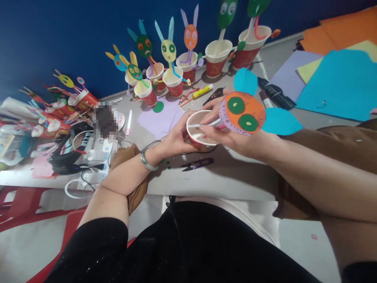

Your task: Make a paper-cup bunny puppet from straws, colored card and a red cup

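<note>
My left hand (179, 135) is wrapped round a red and white paper cup (193, 118), its mouth turned up toward me. Over the cup's rim, my right hand (226, 131) pinches a pale stick whose end reaches inside the cup. An orange paper rabbit face (243, 112) with green eyes and blue ears sits above the right hand; it seems to be on that stick, though the joint is hidden. Below the cup lie small purple-handled thread snips (198, 164). Lilac paper (157, 120) lies just beyond the left hand.
Several finished cup puppets (173, 84) line the wall. A yellow glue stick or marker (202, 91) lies behind the cup. Coloured sheets (335, 84) are stacked at right. A power strip (103, 157) with cables, black headphones (66, 151) and more puppets crowd the left.
</note>
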`<action>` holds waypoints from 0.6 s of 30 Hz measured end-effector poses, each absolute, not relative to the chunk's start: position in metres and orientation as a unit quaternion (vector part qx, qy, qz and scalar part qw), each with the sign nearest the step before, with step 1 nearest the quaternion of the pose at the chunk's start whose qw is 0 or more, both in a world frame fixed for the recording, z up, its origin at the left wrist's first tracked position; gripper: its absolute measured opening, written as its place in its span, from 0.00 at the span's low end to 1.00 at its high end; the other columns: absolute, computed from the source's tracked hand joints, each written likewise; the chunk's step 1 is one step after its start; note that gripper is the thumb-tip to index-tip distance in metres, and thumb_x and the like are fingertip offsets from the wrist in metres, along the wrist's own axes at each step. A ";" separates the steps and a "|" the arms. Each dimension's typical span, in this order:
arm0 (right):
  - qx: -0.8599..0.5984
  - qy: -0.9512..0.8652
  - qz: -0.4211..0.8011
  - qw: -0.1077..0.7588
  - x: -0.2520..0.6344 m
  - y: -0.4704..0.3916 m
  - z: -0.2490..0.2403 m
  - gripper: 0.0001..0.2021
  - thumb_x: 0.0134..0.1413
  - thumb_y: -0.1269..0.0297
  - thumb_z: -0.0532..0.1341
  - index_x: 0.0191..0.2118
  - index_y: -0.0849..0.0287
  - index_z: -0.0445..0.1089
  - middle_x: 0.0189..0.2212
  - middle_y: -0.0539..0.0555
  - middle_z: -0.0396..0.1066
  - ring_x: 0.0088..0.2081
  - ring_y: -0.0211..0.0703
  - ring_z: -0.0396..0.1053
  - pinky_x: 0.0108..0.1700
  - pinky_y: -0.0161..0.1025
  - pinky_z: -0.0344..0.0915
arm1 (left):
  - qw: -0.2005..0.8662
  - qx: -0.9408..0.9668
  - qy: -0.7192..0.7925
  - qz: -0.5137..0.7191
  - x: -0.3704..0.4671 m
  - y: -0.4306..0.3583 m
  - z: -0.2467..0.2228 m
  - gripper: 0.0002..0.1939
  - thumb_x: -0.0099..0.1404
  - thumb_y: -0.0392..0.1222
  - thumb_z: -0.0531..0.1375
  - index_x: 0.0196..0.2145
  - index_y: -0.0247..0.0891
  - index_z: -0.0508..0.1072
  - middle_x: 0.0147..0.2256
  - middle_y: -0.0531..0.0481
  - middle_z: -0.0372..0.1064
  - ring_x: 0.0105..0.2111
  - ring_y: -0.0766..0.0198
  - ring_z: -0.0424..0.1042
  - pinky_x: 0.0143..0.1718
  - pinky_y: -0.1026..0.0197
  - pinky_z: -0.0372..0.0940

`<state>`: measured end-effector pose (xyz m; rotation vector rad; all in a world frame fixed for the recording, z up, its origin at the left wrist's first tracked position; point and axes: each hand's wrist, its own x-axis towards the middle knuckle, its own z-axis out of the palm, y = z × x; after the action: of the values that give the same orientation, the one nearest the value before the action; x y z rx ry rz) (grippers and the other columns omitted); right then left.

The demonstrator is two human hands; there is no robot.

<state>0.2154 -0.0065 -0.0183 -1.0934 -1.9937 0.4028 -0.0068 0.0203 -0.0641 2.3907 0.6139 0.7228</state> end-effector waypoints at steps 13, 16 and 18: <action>-0.371 -0.807 0.216 0.405 0.224 -0.009 0.000 0.08 0.63 0.53 0.68 0.37 0.51 0.75 0.42 0.55 0.81 0.53 0.58 0.77 0.68 0.64 0.65 | 0.307 0.876 0.231 0.292 -0.002 0.018 -0.070 0.47 0.71 0.62 0.61 0.75 0.38 0.45 0.67 0.34 0.57 0.71 0.31 0.60 0.68 0.29 0.57; -0.378 -0.806 0.226 0.396 0.225 -0.009 -0.005 0.07 0.62 0.54 0.68 0.38 0.50 0.76 0.43 0.54 0.82 0.54 0.58 0.77 0.70 0.65 0.62 | 0.373 0.837 0.232 0.327 0.000 0.019 -0.076 0.53 0.65 0.69 0.65 0.74 0.40 0.47 0.67 0.35 0.58 0.71 0.33 0.61 0.70 0.31 0.57; -0.387 -0.792 0.241 0.406 0.225 -0.008 -0.011 0.07 0.62 0.55 0.68 0.38 0.51 0.76 0.45 0.53 0.81 0.54 0.57 0.77 0.69 0.64 0.64 | 0.388 0.828 0.239 0.327 0.002 0.017 -0.077 0.53 0.66 0.69 0.64 0.74 0.40 0.46 0.68 0.35 0.57 0.71 0.34 0.59 0.71 0.32 0.57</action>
<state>0.2248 -0.0082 -0.0109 -0.9750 -1.9985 0.6069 0.0022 0.0165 -0.0767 2.1063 0.6078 0.8316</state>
